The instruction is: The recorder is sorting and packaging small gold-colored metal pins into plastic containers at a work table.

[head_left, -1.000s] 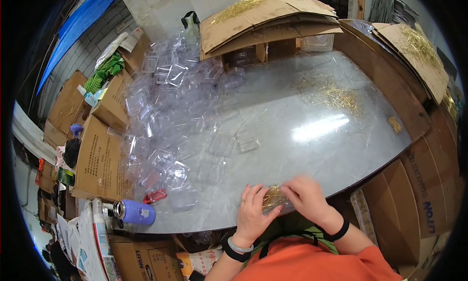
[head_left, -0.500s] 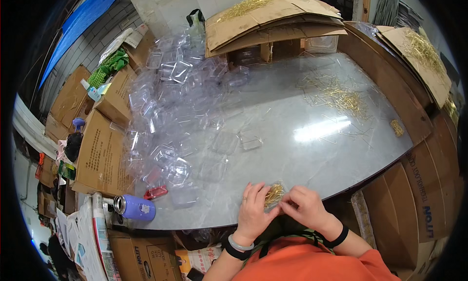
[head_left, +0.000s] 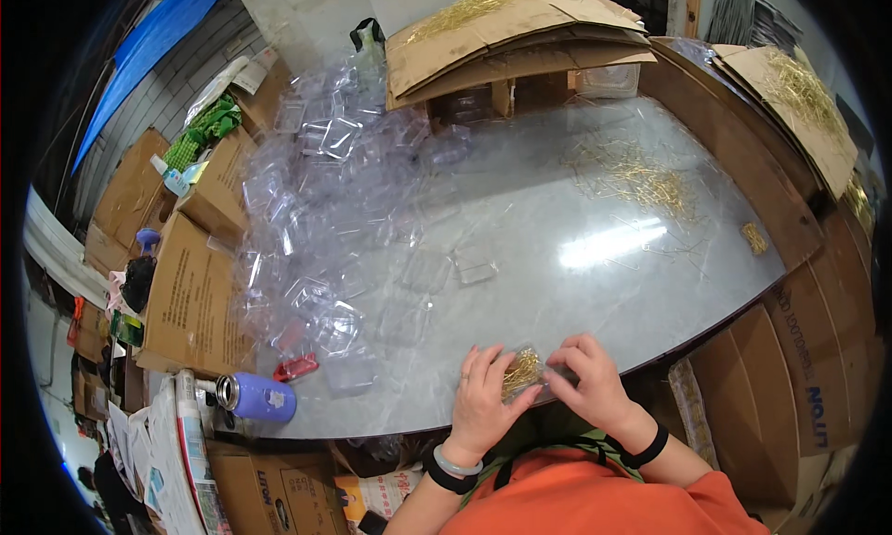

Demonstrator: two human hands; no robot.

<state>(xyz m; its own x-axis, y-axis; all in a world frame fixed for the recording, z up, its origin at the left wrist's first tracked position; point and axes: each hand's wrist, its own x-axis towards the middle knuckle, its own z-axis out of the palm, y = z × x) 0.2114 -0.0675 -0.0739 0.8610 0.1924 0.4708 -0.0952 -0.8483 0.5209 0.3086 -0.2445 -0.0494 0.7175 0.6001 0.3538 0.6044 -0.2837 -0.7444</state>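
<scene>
At the table's near edge, a small clear plastic box (head_left: 523, 373) full of thin gold-coloured metal pins sits between my two hands. My left hand (head_left: 481, 392) is closed around its left side, the thumb reaching along the near edge. On the opposite side, my right hand (head_left: 591, 386) has bent fingers and its thumb at the box's right edge; whether its lid is closed is too small to tell. Loose gold pins (head_left: 646, 184) lie scattered on the far right of the table, and a small bundle of them (head_left: 754, 239) rests near the right edge.
Many empty clear plastic boxes (head_left: 325, 201) are heaped over the left of the grey table (head_left: 548, 298). A purple bottle (head_left: 263, 397) lies at the near left, beside a red object (head_left: 295, 367). Cardboard sheets (head_left: 511, 47) cover the back; cartons (head_left: 190, 293) line the left.
My right hand has shifted slightly up and its fingers have spread a little from their pinch at the box's near corner. More of the box shows now.
</scene>
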